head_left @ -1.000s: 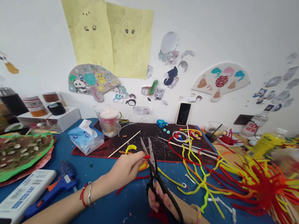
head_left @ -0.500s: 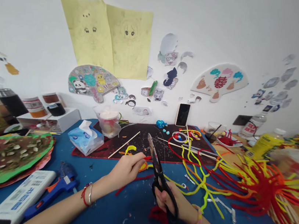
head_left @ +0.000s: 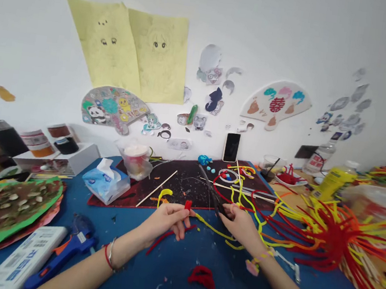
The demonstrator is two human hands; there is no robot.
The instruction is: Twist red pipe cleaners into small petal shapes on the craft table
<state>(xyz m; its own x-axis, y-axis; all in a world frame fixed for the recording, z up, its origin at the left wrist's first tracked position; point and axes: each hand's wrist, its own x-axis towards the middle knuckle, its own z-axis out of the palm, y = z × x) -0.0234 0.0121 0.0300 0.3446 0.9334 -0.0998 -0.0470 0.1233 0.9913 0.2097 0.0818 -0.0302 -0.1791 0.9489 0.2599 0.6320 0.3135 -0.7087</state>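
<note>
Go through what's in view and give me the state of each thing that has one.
Left hand: pinching a small red piece
Right hand: gripping scissors; blades open or closed unclear
Tissue pack: open, tissue sticking out
Phone: propped up, screen dark
Yellow bottle: white cap on
Glue gun: lying down; power state unclear
</note>
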